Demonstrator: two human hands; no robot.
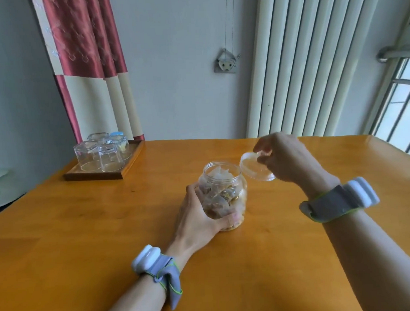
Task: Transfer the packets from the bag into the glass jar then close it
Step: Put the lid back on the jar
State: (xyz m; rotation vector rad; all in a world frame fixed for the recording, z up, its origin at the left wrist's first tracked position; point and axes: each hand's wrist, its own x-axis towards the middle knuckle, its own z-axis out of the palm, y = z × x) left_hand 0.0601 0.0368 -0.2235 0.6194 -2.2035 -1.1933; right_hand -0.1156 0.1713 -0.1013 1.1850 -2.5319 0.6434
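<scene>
While the left hand (197, 217) wraps round the glass jar (241, 189), thumb on the near wall and fingers curled about the far left side, the jar stands upright on the wooden table (84, 233), roughly at its middle. Its mouth is wide open, and the packets (221, 197) are piled inside, pale and crumpled, nearly up to the neck. Over on the right, the right hand (285, 160) pinches the clear lid (251, 167) by its rim with curled fingertips. The lid hangs tilted in the air just beside the jar's mouth, up and to the right, not on it. Both wrists wear a grey wristband with a white pod, left (157, 269) and right (339, 200). At the far left corner of the table sits a wooden tray (93, 176) holding a cluster of clear glasses (109, 158), with something blue-topped (117, 134) behind them. Beyond the far edge hang a red-and-cream curtain (87, 54) and a white ribbed radiator (312, 54), with a barred window (403, 111) at the right.
</scene>
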